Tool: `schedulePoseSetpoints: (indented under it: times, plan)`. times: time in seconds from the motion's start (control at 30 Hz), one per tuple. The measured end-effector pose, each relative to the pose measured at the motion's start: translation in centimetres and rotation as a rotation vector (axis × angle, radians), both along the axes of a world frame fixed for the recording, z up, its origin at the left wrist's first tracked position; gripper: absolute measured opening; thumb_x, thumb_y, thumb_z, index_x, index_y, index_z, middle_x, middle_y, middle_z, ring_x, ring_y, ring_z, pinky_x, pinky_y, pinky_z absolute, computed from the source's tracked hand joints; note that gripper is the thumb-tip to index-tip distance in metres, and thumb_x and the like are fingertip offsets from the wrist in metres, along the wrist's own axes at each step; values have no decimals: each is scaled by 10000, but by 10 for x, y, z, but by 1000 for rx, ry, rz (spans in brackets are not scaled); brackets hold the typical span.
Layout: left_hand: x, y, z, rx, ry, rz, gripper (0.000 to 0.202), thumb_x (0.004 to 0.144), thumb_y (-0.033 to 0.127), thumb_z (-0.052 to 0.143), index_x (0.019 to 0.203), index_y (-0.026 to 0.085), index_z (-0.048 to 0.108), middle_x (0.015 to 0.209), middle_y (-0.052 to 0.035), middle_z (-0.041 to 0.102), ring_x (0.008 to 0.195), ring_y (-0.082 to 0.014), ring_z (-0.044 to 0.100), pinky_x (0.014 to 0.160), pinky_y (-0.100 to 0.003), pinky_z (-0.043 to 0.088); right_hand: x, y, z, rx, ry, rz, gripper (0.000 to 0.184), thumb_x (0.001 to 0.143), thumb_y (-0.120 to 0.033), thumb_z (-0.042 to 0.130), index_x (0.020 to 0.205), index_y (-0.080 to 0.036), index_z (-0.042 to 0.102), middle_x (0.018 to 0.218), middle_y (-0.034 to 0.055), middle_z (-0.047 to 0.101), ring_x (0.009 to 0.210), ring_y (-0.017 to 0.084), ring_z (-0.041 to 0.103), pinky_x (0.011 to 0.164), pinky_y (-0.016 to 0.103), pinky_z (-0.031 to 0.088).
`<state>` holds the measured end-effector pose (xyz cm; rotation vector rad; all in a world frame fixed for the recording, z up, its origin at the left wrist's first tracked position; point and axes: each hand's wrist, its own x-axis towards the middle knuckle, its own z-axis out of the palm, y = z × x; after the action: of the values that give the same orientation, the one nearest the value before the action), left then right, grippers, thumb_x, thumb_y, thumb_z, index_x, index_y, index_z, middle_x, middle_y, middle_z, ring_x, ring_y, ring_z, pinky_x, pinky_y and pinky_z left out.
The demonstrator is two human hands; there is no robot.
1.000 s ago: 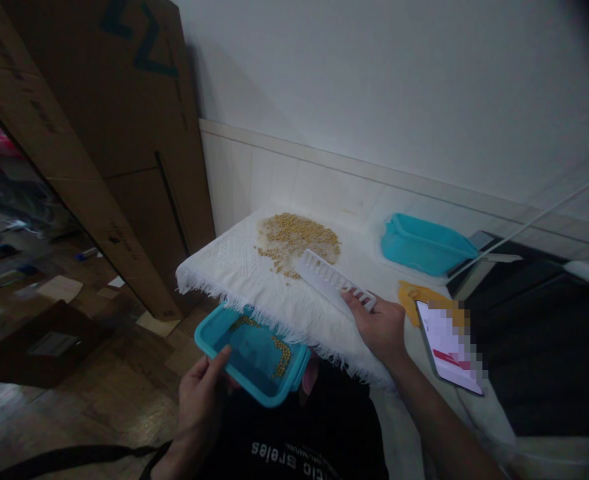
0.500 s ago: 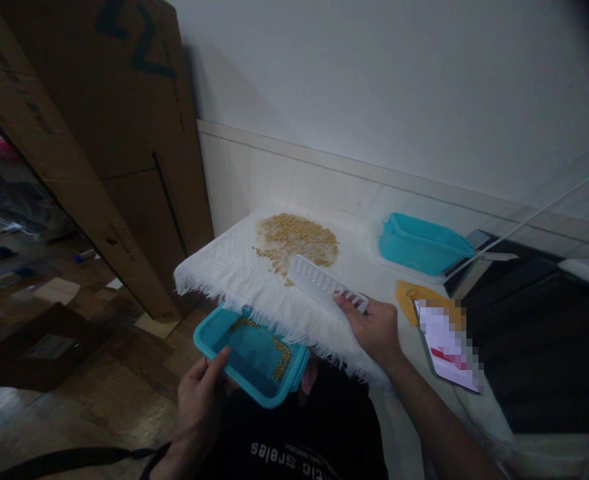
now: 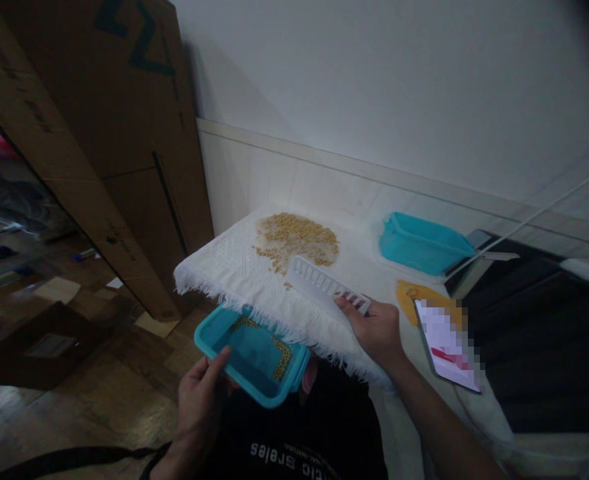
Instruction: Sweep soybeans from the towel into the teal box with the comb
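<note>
My left hand (image 3: 202,393) grips the near left rim of a blue plastic basin (image 3: 269,399), held just below the table's fringed edge. Some yellow beans lie inside it along two sides. In my right hand (image 3: 377,330) is a white slotted plastic strip (image 3: 319,285), its far end resting near the cloth by the beans. A spread of yellow soybeans (image 3: 299,233) covers part of the white fringed tablecloth (image 3: 224,260), with a few stray beans close to the strip's tip. The undersides of my left fingers are hidden by the basin.
Against the wall stands a second blue basin (image 3: 419,247). A phone (image 3: 444,347) lies on an orange-yellow piece (image 3: 407,300) at the right, beside a black surface (image 3: 539,340). A tall cardboard box (image 3: 139,153) leans at the left, and a white cable (image 3: 529,220) crosses the right side.
Almost nothing differs. The white strip and my right hand sit very slightly further right; the basin and my left hand stay in place.
</note>
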<state>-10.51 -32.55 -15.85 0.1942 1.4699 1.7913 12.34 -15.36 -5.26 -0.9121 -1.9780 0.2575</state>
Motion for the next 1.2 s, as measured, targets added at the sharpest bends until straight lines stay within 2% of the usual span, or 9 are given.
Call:
schedulePoseSetpoints:
  times: [0.2, 0.3, 0.43, 0.87, 1.2]
  plan:
    - [0, 0, -1, 10, -2, -20, 401, 662, 506, 861, 613, 175, 639, 481, 17, 584, 409, -116, 481, 416, -238, 337, 0, -1, 0, -8, -16, -16, 444, 917, -439, 627, 577, -156, 666, 449, -22, 543, 405, 109, 512, 430, 210, 377]
    - [0, 0, 0, -1, 1, -4, 416, 650, 511, 868, 593, 177, 625, 475, 18, 578, 413, -117, 489, 425, -240, 358, -1, 0, -2, -3, -27, -21, 469, 924, -468, 609, 582, -155, 673, 452, -16, 550, 405, 108, 507, 435, 212, 377]
    - [1, 0, 3, 2, -19, -5, 403, 620, 512, 880, 663, 167, 675, 528, 5, 621, 444, -130, 521, 444, -250, 399, -2, 0, -3, -15, -22, -21, 515, 922, -494, 605, 533, -158, 637, 426, -24, 505, 394, 96, 475, 418, 203, 356]
    - [3, 1, 9, 4, -29, 14, 422, 600, 497, 891, 589, 177, 616, 465, 38, 544, 403, -105, 467, 418, -234, 375, -6, -7, 2, -28, -38, 20, 501, 930, -483, 600, 543, -167, 639, 429, -26, 520, 394, 102, 494, 418, 206, 369]
    - [2, 0, 2, 22, -39, -6, 390, 632, 487, 879, 641, 174, 645, 508, 17, 593, 419, -117, 494, 433, -245, 395, -10, -7, -1, -17, -50, 16, 512, 938, -510, 578, 568, -169, 676, 443, -10, 571, 389, 113, 509, 431, 221, 387]
